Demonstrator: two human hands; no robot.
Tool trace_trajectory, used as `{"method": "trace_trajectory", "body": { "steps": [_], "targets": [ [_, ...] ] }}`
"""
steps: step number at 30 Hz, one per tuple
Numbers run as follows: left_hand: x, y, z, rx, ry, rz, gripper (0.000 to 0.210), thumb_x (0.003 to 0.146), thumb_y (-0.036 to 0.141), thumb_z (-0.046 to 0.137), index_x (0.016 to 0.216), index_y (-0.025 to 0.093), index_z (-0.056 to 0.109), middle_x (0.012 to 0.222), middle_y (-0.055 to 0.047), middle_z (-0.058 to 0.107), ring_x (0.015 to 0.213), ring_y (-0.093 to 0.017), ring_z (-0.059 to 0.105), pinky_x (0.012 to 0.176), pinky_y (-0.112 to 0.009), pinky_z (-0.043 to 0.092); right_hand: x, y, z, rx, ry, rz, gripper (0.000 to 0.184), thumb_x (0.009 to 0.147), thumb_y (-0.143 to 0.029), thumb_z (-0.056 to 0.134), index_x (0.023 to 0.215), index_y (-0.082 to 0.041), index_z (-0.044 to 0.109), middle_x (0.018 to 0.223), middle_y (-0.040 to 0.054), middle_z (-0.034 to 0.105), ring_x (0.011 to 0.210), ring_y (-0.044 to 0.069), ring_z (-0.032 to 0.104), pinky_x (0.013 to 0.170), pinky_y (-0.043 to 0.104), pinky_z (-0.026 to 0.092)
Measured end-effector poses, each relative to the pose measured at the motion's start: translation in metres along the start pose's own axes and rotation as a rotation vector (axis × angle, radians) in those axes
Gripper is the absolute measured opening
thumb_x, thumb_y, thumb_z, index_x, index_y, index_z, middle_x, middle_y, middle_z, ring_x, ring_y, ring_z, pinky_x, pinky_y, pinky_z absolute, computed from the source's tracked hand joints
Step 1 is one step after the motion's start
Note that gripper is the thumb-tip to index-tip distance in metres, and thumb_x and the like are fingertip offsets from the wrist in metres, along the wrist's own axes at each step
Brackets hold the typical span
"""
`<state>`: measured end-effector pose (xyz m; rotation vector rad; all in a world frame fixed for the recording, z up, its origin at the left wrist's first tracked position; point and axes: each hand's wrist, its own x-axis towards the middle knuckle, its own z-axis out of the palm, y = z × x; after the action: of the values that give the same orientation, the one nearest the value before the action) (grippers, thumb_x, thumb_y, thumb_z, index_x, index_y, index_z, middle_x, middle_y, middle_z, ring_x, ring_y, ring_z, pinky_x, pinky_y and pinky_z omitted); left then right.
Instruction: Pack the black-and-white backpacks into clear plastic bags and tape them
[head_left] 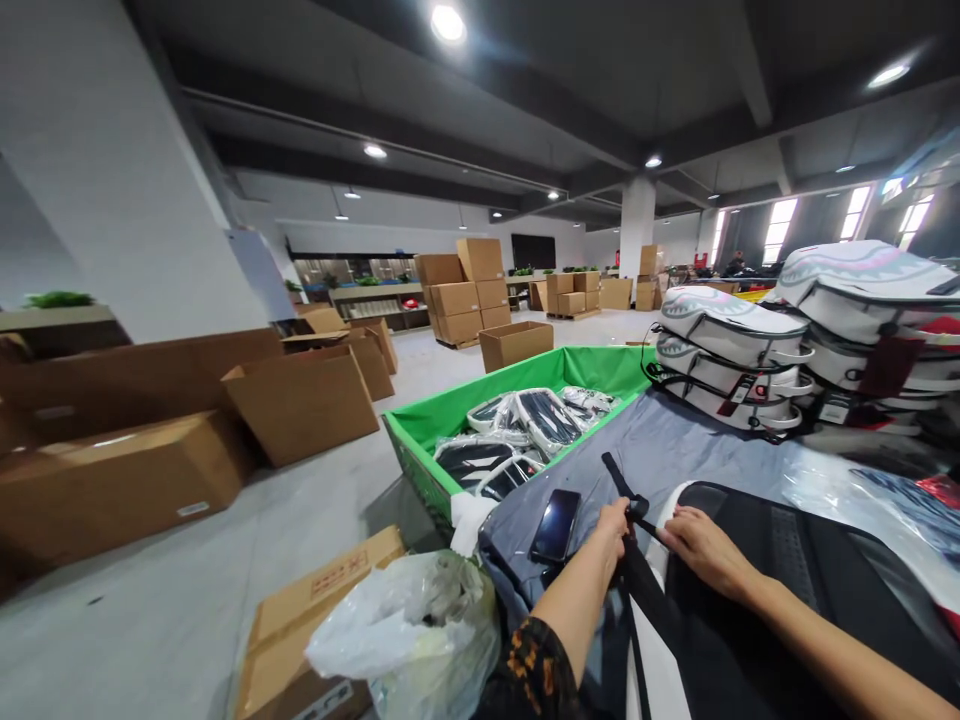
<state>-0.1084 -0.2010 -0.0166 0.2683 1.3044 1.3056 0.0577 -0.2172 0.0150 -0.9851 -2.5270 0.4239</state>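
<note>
A black and white backpack (739,560) lies with its black padded side up on the grey-covered table (600,445). My left hand (613,530) is closed on a black strap (651,580) at the bag's left edge, beside a dark buckle. Just right of it, my right hand (701,545) pinches the strap's thin webbing over the white edge of the bag. The strap's loose end sticks up past my left hand. A phone (556,525) rests on the cover left of my hands.
Stacked white backpacks (731,360) stand at the table's far right. Beyond the table's left edge, a green bin (427,425) holds several plastic-wrapped backpacks. A clear plastic bag (420,630) and a cardboard box (277,625) sit low at the left. Open cartons (304,405) line the floor.
</note>
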Motion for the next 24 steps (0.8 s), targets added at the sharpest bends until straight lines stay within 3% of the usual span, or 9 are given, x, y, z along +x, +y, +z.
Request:
{"method": "trace_trajectory", "body": {
  "steps": [3, 5, 6, 9, 11, 13, 15, 19, 24],
  "targets": [
    [-0.018, 0.022, -0.007, 0.038, -0.182, 0.045, 0.039, 0.093, 0.043, 0.070, 0.069, 0.014, 0.059, 0.056, 0.003, 0.053, 0.045, -0.009, 0.049, 0.049, -0.024, 0.048, 0.019, 0.008, -0.016, 0.096, 0.001, 0.062, 0.051, 0.102, -0.042, 0.026, 0.101, -0.020, 0.072, 0.055, -0.0009, 0.055, 0.056, 0.017, 0.056, 0.065, 0.030, 0.049],
    [-0.036, 0.039, -0.009, 0.065, -0.309, 0.144, 0.039, 0.082, 0.043, 0.081, 0.066, 0.014, 0.061, 0.056, 0.000, 0.057, 0.047, -0.011, 0.054, 0.053, -0.026, 0.050, 0.037, 0.006, -0.030, 0.131, 0.023, 0.074, 0.044, 0.097, -0.038, 0.040, 0.130, -0.019, 0.064, 0.055, -0.0056, 0.051, 0.053, 0.015, 0.051, 0.059, 0.026, 0.046],
    [-0.046, 0.046, -0.009, 0.082, -0.364, 0.205, 0.036, 0.076, 0.042, 0.086, 0.069, 0.013, 0.065, 0.060, -0.001, 0.062, 0.052, -0.012, 0.057, 0.057, -0.026, 0.052, 0.044, 0.004, -0.038, 0.136, 0.041, 0.071, 0.045, 0.093, -0.036, 0.048, 0.132, -0.019, 0.063, 0.058, -0.0058, 0.051, 0.055, 0.015, 0.051, 0.061, 0.027, 0.046],
    [-0.073, 0.064, -0.004, 0.139, -0.461, 0.406, 0.043, 0.058, 0.043, 0.096, 0.078, 0.014, 0.071, 0.067, 0.000, 0.067, 0.059, -0.011, 0.058, 0.059, -0.023, 0.048, 0.051, -0.007, -0.065, 0.114, 0.114, 0.051, 0.022, 0.081, -0.027, 0.064, 0.099, -0.020, 0.074, 0.082, 0.0027, 0.061, 0.082, 0.019, 0.058, 0.081, 0.033, 0.048],
    [-0.083, 0.071, 0.004, 0.184, -0.490, 0.513, 0.048, 0.050, 0.048, 0.098, 0.072, 0.015, 0.071, 0.062, 0.004, 0.062, 0.056, -0.008, 0.052, 0.056, -0.020, 0.042, 0.037, -0.013, -0.080, 0.103, 0.120, 0.038, 0.008, 0.072, -0.020, 0.071, 0.081, -0.021, 0.071, 0.096, 0.0055, 0.063, 0.098, 0.022, 0.058, 0.093, 0.035, 0.045],
    [-0.087, 0.073, 0.017, 0.239, -0.523, 0.578, 0.052, 0.047, 0.055, 0.097, 0.065, 0.014, 0.068, 0.057, 0.005, 0.056, 0.054, -0.006, 0.046, 0.054, -0.020, 0.037, 0.010, -0.017, -0.088, 0.111, 0.089, 0.059, 0.017, 0.067, -0.016, 0.072, 0.082, -0.022, 0.069, 0.094, 0.0030, 0.065, 0.094, 0.021, 0.060, 0.092, 0.034, 0.046],
    [-0.086, 0.069, 0.037, 0.299, -0.560, 0.613, 0.056, 0.047, 0.060, 0.094, 0.062, 0.014, 0.067, 0.056, 0.005, 0.055, 0.055, -0.007, 0.046, 0.055, -0.020, 0.037, -0.028, -0.023, -0.086, 0.122, 0.086, 0.140, 0.022, 0.072, -0.017, 0.067, 0.094, -0.022, 0.067, 0.082, 0.0010, 0.064, 0.078, 0.019, 0.060, 0.083, 0.035, 0.049],
    [-0.077, 0.038, 0.079, 0.449, -0.594, 0.631, 0.060, 0.052, 0.070, 0.087, 0.062, 0.015, 0.065, 0.058, 0.003, 0.056, 0.057, -0.010, 0.050, 0.057, -0.024, 0.040, -0.114, -0.057, -0.057, 0.172, 0.122, 0.260, 0.030, 0.090, -0.029, 0.047, 0.113, -0.019, 0.064, 0.084, 0.0049, 0.067, 0.076, 0.020, 0.062, 0.079, 0.036, 0.053],
    [-0.065, -0.016, 0.103, 0.760, -0.538, 0.696, 0.057, 0.061, 0.056, 0.087, 0.047, 0.020, 0.045, 0.047, 0.007, 0.038, 0.056, -0.012, 0.047, 0.057, -0.024, 0.035, -0.219, -0.114, -0.025, 0.436, -0.059, 0.295, 0.036, 0.092, -0.053, 0.053, 0.096, -0.022, 0.070, 0.074, 0.0004, 0.066, 0.076, 0.019, 0.066, 0.070, 0.026, 0.053]
  ]
}}
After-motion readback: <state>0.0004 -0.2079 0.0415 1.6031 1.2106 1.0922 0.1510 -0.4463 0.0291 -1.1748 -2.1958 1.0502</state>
